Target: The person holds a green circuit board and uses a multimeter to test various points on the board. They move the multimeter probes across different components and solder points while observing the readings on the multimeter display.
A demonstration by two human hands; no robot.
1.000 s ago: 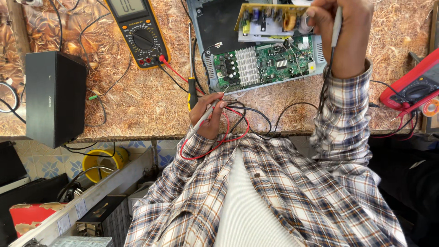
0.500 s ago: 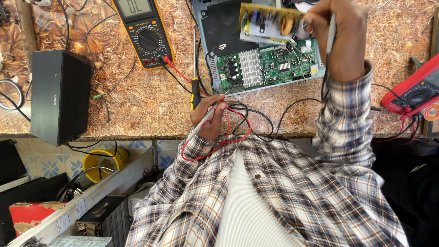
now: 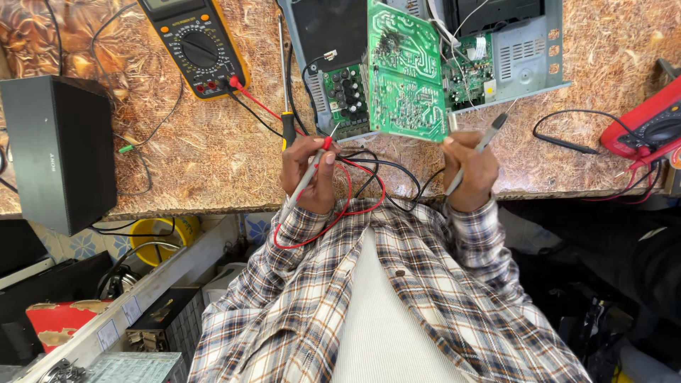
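Note:
My left hand (image 3: 310, 172) grips a grey test probe (image 3: 306, 177) with a red collar, and its red lead loops down over my plaid shirt. My right hand (image 3: 469, 172) holds a second grey probe (image 3: 479, 147) with a black tip. Its thumb and fingers also pinch the lower corner of a green circuit board (image 3: 406, 74). The board stands tilted up with its solder side toward me. Behind it lies an open grey device chassis (image 3: 525, 67) with more green boards inside.
A yellow multimeter (image 3: 195, 46) lies at the far left of the patterned brown tabletop (image 3: 206, 159), with red and black leads plugged in. A screwdriver (image 3: 286, 106) lies beside the chassis. A black speaker box (image 3: 60, 152) is at the left, a red meter (image 3: 649, 128) at the right.
My right hand has come down from the far side of the chassis to the table's near edge. The green board is now tipped up, solder side facing me. My left hand stayed put.

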